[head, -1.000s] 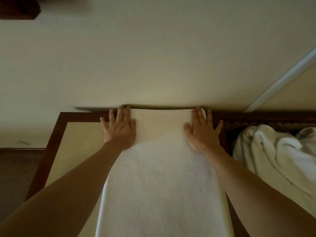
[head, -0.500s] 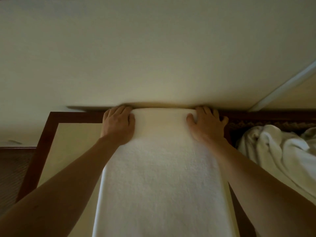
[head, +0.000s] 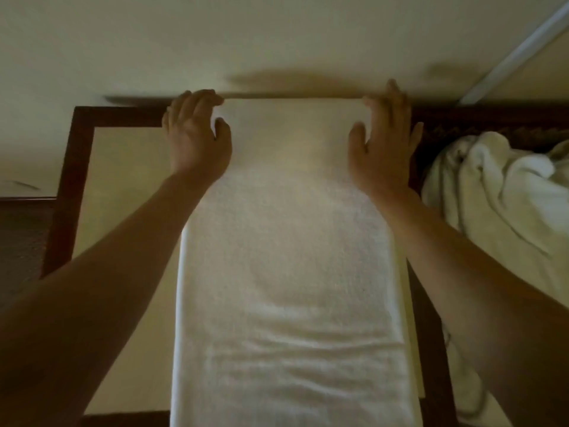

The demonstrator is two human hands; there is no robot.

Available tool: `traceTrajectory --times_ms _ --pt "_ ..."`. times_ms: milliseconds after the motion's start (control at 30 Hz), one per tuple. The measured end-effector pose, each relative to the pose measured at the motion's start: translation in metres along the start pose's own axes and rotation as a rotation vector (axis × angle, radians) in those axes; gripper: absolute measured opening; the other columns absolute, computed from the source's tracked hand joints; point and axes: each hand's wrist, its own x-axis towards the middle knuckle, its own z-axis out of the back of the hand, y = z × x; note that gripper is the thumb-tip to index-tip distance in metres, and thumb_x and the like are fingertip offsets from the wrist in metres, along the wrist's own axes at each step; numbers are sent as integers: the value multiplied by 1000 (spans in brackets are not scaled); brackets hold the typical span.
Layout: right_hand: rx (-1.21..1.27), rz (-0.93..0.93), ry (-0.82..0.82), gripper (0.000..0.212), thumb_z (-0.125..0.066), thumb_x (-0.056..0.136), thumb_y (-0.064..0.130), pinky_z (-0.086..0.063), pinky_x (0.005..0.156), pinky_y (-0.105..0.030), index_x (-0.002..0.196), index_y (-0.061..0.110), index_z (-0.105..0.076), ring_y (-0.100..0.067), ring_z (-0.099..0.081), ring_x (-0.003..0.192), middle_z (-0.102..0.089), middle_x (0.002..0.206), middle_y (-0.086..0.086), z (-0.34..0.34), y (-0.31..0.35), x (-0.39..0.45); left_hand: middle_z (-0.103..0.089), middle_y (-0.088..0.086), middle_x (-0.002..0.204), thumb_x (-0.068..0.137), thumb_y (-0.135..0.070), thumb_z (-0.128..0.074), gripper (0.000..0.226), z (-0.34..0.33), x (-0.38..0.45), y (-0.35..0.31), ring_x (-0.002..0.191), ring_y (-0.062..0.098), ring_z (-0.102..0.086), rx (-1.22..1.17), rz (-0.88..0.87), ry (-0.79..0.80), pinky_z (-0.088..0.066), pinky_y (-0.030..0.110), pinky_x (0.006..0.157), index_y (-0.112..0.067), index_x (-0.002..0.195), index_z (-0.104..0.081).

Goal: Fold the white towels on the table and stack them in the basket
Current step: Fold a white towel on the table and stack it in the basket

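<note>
The towel (head: 289, 272) lies between both hands, long axis running back toward the person. Left hand (head: 197, 140) pinches its far corner; right hand (head: 381, 143), fingers spread, touches the opposite corner.

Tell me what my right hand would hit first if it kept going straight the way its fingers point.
Most likely the wall. Your right hand lies at the far edge of the towel, fingers pointing away from you, and the wall seems to rise just beyond the table's rim, though depth is unclear.
</note>
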Motion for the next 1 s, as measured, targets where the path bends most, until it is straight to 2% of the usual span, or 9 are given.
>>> traceTrajectory --times_ms 133,233,367,467,567,700,767,867,1000 --pt "-226 252 383 63 -20 103 53 2 120 -70 162 29 -21 -31 3 158 -3 172 0 10 12 -117 -28 3 167 103 -48 -35 54 17 -127 -49 156 30 -16 133 -205 459 -13 61 124 -28 152 -43" --pt "-339 142 426 66 -19 103 63 -2 117 -73 163 37 -10 -29 1 158 0 172 9 26 -31 -170 -12 1 172 101 -57 -28 64 36 -208 -47 158 31 -8 249 -128 533 -6 63 124 -32 160 -30" --pt "-345 -185 440 66 -15 104 64 -2 117 -73 163 37 -3 -32 4 158 5 172 9 60 -78 -197 -5 -3 172 100 -60 -25 66 73 -267 -27 158 29 -1 288 138 504 2 59 123 -35 162 -22" --pt "-238 -287 305 61 -33 105 52 -22 115 -71 159 25 -27 -40 -23 151 -20 169 -8 82 -85 -230 -23 3 168 99 -51 -38 60 103 -310 -27 152 34 -22 164 299 417 -18 60 121 -26 153 -42" --pt "-70 -195 133 37 -44 102 45 -48 93 -59 127 20 -56 -33 -57 115 -57 130 -8 102 -82 -284 -54 4 140 95 -34 -52 38 129 -355 -36 122 35 -52 -25 497 153 -45 58 101 -16 126 -64" --pt "130 -176 96 21 -57 100 38 -54 68 -46 95 18 -63 -16 -57 77 -58 89 3 121 -81 -361 -60 2 115 99 -17 -56 19 153 -401 -61 101 23 -57 -224 884 -77 -48 37 82 -16 115 -67" --pt "212 -271 139 23 -59 99 41 -54 72 -41 92 20 -63 -12 -58 79 -60 88 6 126 -81 -389 -64 3 111 99 -16 -56 18 155 -415 -64 97 20 -59 -329 1007 -190 -46 26 72 -16 114 -66" --pt "290 -412 199 18 -62 97 42 -54 82 -36 96 24 -63 -7 -60 87 -63 95 9 130 -80 -413 -69 7 110 100 -22 -59 10 150 -430 -55 96 18 -66 -562 1205 -317 -54 30 75 -20 106 -66" --pt "394 -438 256 15 -65 98 39 -49 77 -24 105 27 -62 -4 -61 90 -64 97 14 130 -80 -422 -67 5 95 105 -30 -58 21 146 -438 -39 92 22 -65 -842 1266 -152 -56 42 88 -11 100 -66"
